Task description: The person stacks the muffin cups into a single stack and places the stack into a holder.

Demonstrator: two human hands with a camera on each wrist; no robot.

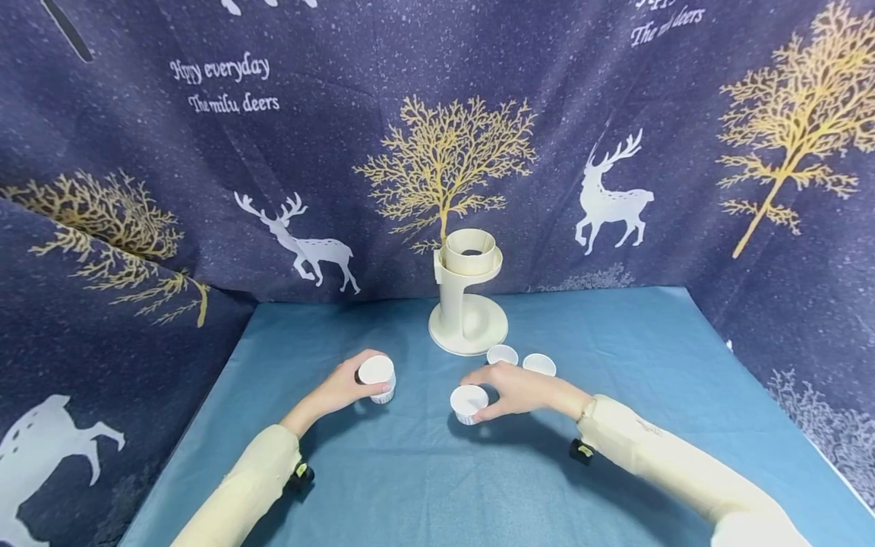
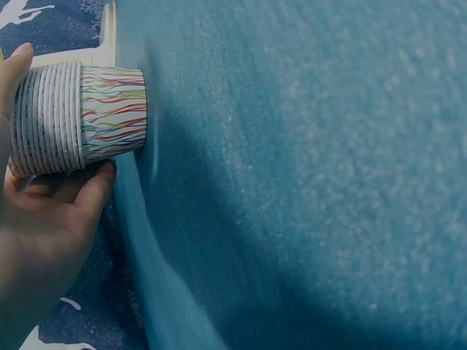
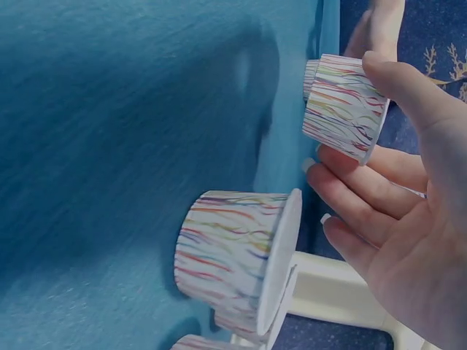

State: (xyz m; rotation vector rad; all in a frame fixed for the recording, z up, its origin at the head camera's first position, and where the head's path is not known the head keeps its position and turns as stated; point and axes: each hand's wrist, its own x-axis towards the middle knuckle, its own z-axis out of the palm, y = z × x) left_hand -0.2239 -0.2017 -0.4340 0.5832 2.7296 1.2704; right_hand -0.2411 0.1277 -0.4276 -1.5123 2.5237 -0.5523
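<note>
My left hand [image 1: 345,381] holds a nested stack of white paper cups [image 2: 76,117] printed with wavy coloured lines. In the left wrist view the thumb lies on one side of the stacked rims and curled fingers on the other, with the bottom cup's base close to the cloth. A single paper cup [image 1: 469,403] of the same kind is pinched between thumb and fingers of my right hand [image 1: 521,387], mouth up, a short way right of the stack. Just beyond that hand two more paper cups, one [image 1: 502,354] and another [image 1: 539,365], stand upright; the right hand partly hides them.
A cream stand [image 1: 451,304] with a round base and a ring-shaped top rises at the back of the table, behind the cups. Blue cloth [image 1: 424,479] covers the table. Dark curtains [image 1: 307,167] with deer and trees enclose the back and sides.
</note>
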